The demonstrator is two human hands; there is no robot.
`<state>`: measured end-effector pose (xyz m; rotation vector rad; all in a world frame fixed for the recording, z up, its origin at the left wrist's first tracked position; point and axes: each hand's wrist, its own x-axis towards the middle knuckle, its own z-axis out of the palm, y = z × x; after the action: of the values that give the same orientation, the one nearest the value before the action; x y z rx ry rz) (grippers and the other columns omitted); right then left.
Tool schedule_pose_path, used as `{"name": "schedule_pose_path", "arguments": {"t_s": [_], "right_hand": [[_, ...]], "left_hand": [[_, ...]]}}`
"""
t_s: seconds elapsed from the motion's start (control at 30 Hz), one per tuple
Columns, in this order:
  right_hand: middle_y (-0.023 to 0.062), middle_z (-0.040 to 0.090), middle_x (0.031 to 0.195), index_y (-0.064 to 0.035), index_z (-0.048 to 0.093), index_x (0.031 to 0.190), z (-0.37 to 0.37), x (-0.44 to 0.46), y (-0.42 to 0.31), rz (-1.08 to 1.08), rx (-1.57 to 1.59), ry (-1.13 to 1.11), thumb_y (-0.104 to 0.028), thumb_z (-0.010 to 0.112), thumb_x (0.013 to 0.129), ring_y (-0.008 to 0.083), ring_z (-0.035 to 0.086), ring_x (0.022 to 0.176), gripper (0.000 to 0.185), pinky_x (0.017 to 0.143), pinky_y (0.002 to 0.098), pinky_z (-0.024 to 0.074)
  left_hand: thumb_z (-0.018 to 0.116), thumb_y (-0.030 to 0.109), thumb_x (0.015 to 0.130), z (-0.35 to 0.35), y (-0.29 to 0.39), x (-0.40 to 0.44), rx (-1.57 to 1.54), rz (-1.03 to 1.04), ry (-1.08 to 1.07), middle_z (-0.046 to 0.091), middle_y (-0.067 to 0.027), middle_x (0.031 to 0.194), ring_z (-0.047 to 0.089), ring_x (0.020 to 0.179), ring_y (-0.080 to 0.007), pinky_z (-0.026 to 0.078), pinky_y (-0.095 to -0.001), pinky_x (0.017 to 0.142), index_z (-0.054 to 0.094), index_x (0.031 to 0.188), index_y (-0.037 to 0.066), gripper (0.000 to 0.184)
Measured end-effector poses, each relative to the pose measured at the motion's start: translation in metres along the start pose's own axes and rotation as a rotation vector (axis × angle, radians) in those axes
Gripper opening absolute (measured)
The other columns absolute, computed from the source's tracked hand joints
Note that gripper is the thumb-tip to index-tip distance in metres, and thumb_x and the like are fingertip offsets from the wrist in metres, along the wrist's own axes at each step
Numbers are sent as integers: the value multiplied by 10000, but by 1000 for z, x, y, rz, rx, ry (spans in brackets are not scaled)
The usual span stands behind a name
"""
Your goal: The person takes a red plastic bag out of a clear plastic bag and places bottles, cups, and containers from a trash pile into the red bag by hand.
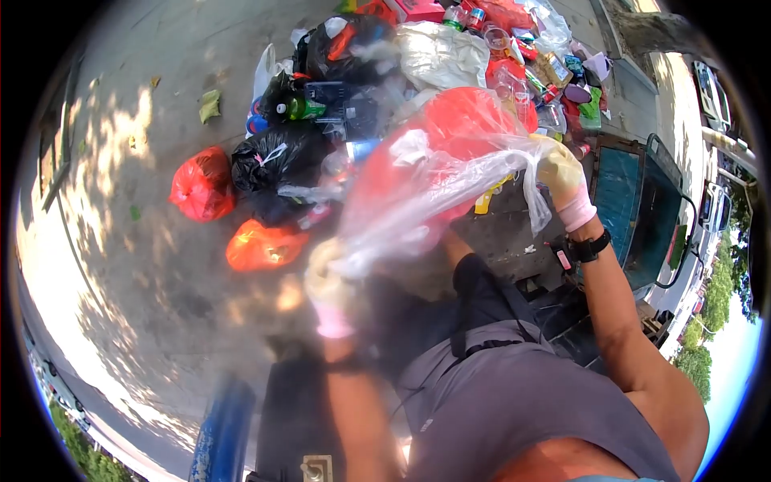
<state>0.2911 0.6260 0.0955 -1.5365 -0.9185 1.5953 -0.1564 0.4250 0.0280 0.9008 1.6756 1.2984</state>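
Note:
A translucent plastic bag (385, 233) stretches between my two gloved hands, smeared by motion. Its left end is in the closed fingers of my left hand (331, 277), which is blurred. On the other side my right hand (560, 170) grips the bag's upper right edge. Something red (466, 116) shows through or behind the film; I cannot tell which. Just left of the bag lie a black trash bag (281, 165), an orange plastic bag (263, 245) and a red tied bag (202, 185) on the ground.
A pile of bottles, cups and bags spreads ahead, with a white sack (442, 55) and a green bottle (302, 108) in it. A teal metal cart (622, 181) stands at right. A blue post-like object (221, 430) is at lower left.

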Motion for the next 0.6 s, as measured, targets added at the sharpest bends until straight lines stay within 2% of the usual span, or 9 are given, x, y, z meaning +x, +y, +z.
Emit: {"name": "schedule_pose_path", "arguments": {"t_s": [0.07, 0.1, 0.2, 0.3, 0.37, 0.4, 0.47, 0.5, 0.6], "right_hand": [[58, 754, 1213, 40, 712, 1292, 2, -2, 2, -38, -111, -23, -51, 708, 1014, 141, 721, 1003, 293, 859, 294, 597], [63, 755, 1212, 37, 710, 1287, 7, -3, 3, -57, -164, -34, -64, 702, 1024, 153, 731, 1014, 282, 866, 298, 602], [79, 758, 1210, 26, 709, 1279, 19, -7, 5, -34, -175, -41, -106, 683, 1053, 180, 752, 1038, 263, 882, 309, 614], [104, 762, 1215, 18, 705, 1303, 24, 4, 1, 135, 201, -7, -170, 664, 1082, 190, 758, 1014, 294, 894, 324, 625], [114, 772, 1222, -33, 718, 1313, 20, 11, 4, -183, -459, -84, -181, 764, 997, 246, 759, 1055, 352, 916, 342, 609], [111, 772, 1226, -39, 723, 1306, 10, 19, 17, -264, -498, -104, -176, 769, 983, 250, 756, 1067, 353, 921, 348, 605], [104, 773, 1234, -53, 733, 1292, -11, 36, 42, -430, -573, -133, -167, 778, 955, 257, 750, 1091, 358, 931, 360, 596], [112, 768, 1255, 6, 710, 1319, -9, 37, 40, -467, -643, -142, -145, 705, 1023, 218, 746, 1103, 331, 936, 335, 599], [76, 778, 1161, 56, 733, 1236, 5, 33, 24, -444, -860, -31, -195, 658, 1095, 135, 734, 961, 298, 856, 283, 586]], "left_hand": [[659, 134, 1031, 1, -7, 2, -308, -94, -12, 709, -124, 1280, 689, 1015, -215, 556, -359, 908, 709, 1251, -32, 280], [686, 153, 1023, 1, 1, 4, -490, -218, -9, 690, -154, 1357, 670, 1144, -246, 522, -386, 1023, 697, 1274, -29, 310], [718, 208, 1011, 4, 21, 11, -653, -307, -66, 640, -193, 1457, 629, 1287, -243, 487, -399, 1137, 595, 1445, -39, 514], [665, 170, 1034, -10, 16, 27, -397, -199, -171, 650, -153, 1430, 624, 1236, -201, 490, -344, 1107, 537, 1530, -66, 564], [657, 178, 1041, -14, 25, 33, -246, -246, -118, 656, -152, 1424, 631, 1225, -204, 489, -336, 1100, 552, 1515, -79, 549], [653, 182, 1045, -14, 32, 37, -173, -268, -93, 659, -152, 1422, 635, 1220, -206, 488, -332, 1096, 559, 1508, -85, 543], [679, 176, 1028, -19, 17, 41, -253, -212, -82, 631, -187, 1478, 627, 1280, -224, 491, -351, 1116, 606, 1451, -81, 501], [689, 166, 1022, -21, 17, 42, -314, -224, -63, 624, -196, 1493, 625, 1299, -231, 491, -360, 1124, 616, 1437, -78, 487], [695, 133, 1008, -26, 2, 46, -494, -155, -21, 613, -215, 1527, 633, 1331, -262, 494, -412, 1158, 641, 1388, -71, 435]]}}
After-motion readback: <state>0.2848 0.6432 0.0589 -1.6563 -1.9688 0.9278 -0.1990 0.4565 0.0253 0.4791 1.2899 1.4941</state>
